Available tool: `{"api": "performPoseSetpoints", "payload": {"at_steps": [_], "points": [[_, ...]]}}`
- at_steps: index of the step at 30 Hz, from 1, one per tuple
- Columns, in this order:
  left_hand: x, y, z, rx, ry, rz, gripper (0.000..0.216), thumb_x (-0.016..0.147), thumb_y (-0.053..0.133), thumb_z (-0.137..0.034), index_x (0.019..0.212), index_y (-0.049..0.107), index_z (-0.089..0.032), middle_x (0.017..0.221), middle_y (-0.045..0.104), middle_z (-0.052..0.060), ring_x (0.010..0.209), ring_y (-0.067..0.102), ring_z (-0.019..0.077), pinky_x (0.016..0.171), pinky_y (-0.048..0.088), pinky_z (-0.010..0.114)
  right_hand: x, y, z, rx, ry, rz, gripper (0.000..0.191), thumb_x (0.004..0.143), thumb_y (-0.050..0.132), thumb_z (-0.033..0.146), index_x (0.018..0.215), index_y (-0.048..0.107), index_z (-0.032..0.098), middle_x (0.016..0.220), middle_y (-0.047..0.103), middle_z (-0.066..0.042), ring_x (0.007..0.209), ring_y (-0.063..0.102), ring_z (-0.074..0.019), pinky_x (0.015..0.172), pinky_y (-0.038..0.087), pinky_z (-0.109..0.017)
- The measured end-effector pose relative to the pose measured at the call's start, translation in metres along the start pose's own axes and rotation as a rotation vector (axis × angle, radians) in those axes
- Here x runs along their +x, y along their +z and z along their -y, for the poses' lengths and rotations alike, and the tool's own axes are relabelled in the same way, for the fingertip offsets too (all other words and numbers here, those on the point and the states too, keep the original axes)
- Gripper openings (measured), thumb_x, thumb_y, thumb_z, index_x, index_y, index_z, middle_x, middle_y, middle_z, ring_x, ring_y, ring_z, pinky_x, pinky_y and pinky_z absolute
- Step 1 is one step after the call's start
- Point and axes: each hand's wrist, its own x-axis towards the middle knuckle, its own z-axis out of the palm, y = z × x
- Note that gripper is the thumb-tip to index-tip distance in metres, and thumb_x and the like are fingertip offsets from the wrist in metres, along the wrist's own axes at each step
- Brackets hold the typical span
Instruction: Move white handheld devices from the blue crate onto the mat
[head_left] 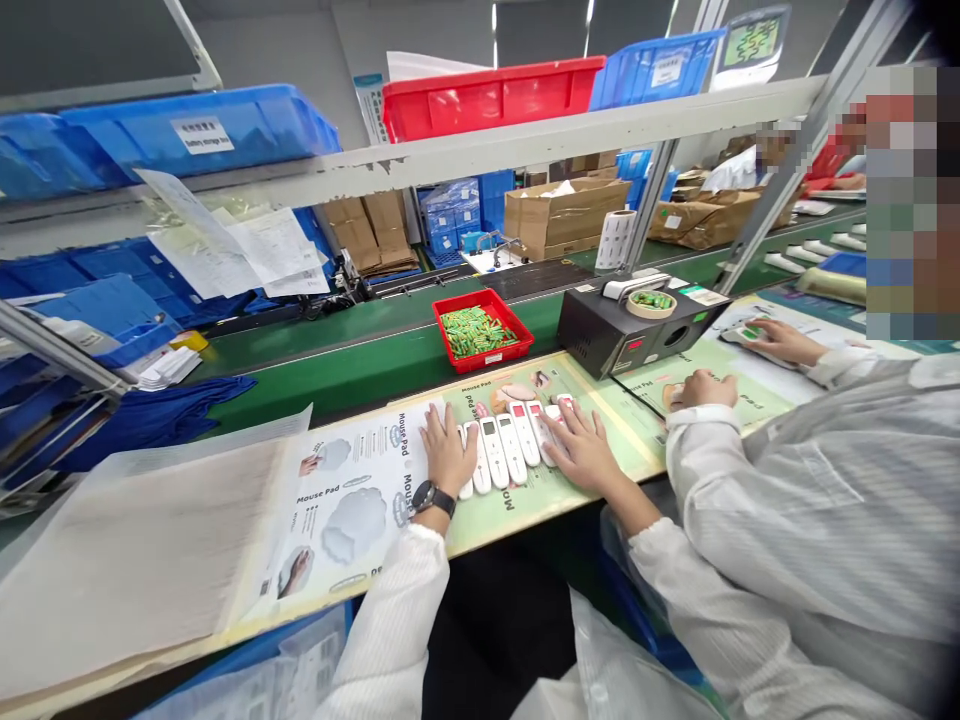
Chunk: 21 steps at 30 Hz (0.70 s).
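Observation:
A side-by-side row of several slim white handheld devices (491, 455) lies on the printed mouse-pad sheet in front of me. Some have dark display windows, others show red. My left hand (448, 452) rests flat at the row's left end, fingers stretched out, with a black watch (433, 498) on the wrist. At the opposite end my right hand (583, 448) spreads its fingers over the rightmost devices and partly hides them. Neither hand is wrapped round a device. Beyond the row, a red tray (491, 357) holds many small green batteries (476, 330).
A black box-shaped machine (641, 325) stands to the right, carrying a round dish of green batteries (651, 303). Close on my right, a co-worker's hands (705, 390) are over the same bench. Overhead, a shelf beam (465, 160) carries blue bins and a red bin (495, 95).

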Motion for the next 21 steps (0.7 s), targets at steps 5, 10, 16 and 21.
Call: {"api": "performPoseSetpoints", "payload": {"at_steps": [5, 10, 16, 21], "points": [[-0.069, -0.016, -0.003, 0.141, 0.186, -0.087, 0.062, 0.101, 0.041, -0.049, 0.155, 0.041, -0.019, 0.160, 0.040, 0.020, 0.152, 0.031, 0.0371, 0.124, 0.029, 0.061, -0.028, -0.005, 0.058, 0.076, -0.055, -0.169, 0.047, 0.100, 0.047, 0.037, 0.144, 0.058, 0.023, 0.155, 0.050, -0.010, 0.148, 0.037, -0.0330, 0.120, 0.023, -0.053], [-0.109, -0.013, -0.002, 0.236, 0.239, 0.038, 0.068, 0.102, 0.040, -0.051, 0.160, 0.032, -0.017, 0.164, 0.037, 0.016, 0.150, 0.037, 0.0322, 0.121, 0.038, 0.052, -0.035, 0.005, 0.106, 0.104, -0.018, -0.040, 0.045, 0.102, 0.047, 0.041, 0.142, 0.058, 0.024, 0.153, 0.053, -0.007, 0.149, 0.034, -0.0339, 0.119, 0.018, -0.056], [-0.098, -0.013, -0.010, 0.321, 0.210, 0.060, 0.067, 0.100, 0.043, -0.053, 0.158, 0.038, -0.019, 0.163, 0.040, 0.013, 0.149, 0.038, 0.0342, 0.123, 0.035, 0.053, -0.027, 0.013, 0.116, 0.043, 0.025, -0.001, 0.053, 0.099, 0.050, 0.045, 0.148, 0.053, 0.026, 0.152, 0.053, -0.008, 0.140, 0.042, -0.0370, 0.111, 0.029, -0.056], [-0.086, -0.017, -0.020, 0.355, 0.175, 0.035, 0.064, 0.098, 0.045, -0.057, 0.149, 0.052, -0.018, 0.148, 0.057, 0.017, 0.136, 0.051, 0.0356, 0.122, 0.034, 0.057, -0.029, 0.024, 0.127, 0.007, 0.008, -0.014, 0.055, 0.096, 0.055, 0.044, 0.150, 0.052, 0.032, 0.153, 0.047, -0.011, 0.138, 0.042, -0.0360, 0.106, 0.035, -0.052]]}}
